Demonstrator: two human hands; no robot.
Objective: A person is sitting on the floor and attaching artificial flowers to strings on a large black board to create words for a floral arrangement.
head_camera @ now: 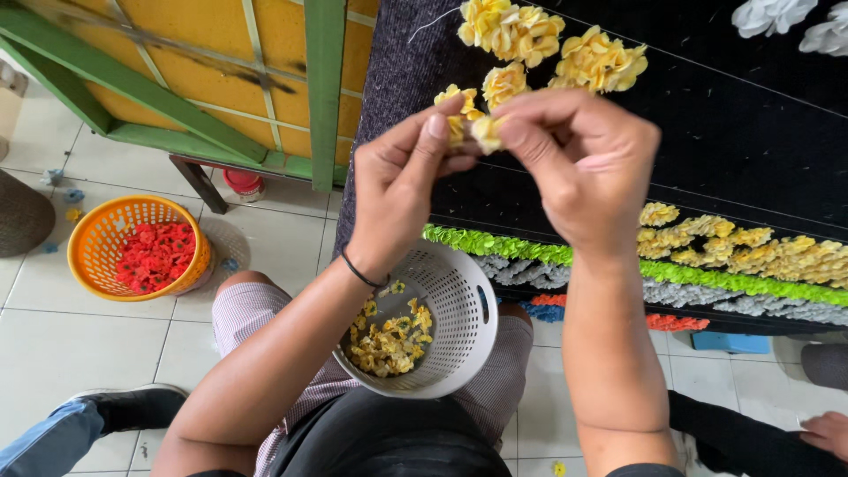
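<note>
My left hand and my right hand meet in front of a black board, fingers pinched together on a small yellow paper flower. More yellow flowers are stuck on the board just above my fingers. On my lap rests a grey perforated basket with several loose yellow flowers inside. A black band circles my left wrist.
An orange basket of red flowers stands on the tiled floor at left. The board carries rows of yellow, green, grey, blue and red trim and white flowers. Another person's hand and a shoe are nearby.
</note>
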